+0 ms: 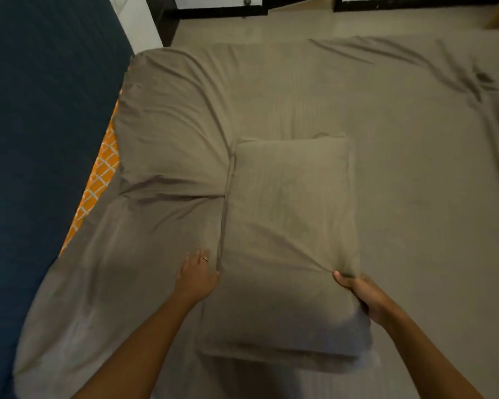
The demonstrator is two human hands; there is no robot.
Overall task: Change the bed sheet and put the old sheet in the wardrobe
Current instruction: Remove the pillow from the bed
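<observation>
- Leftmost, a dark blue headboard (pixel 41 139) runs along the bed's edge, and a strip of orange patterned fabric (pixel 98 180) shows between it and the sheet.
- Next, a taupe bed sheet (pixel 415 168) covers the bed, bulging over a pillow-shaped mound (pixel 167 133) near the headboard.
- Left hand (pixel 196 276), with a ring on one finger, lies flat with straight fingers on the sheet, touching the left edge of a pillow.
- Centre, the taupe pillow (pixel 288 226) lies on top of the sheet.
- Right hand (pixel 363 295) grips the pillow's right edge, thumb pinching the fabric into creases.
- Far top, dark furniture (pixel 219 10) stands on the floor.
</observation>
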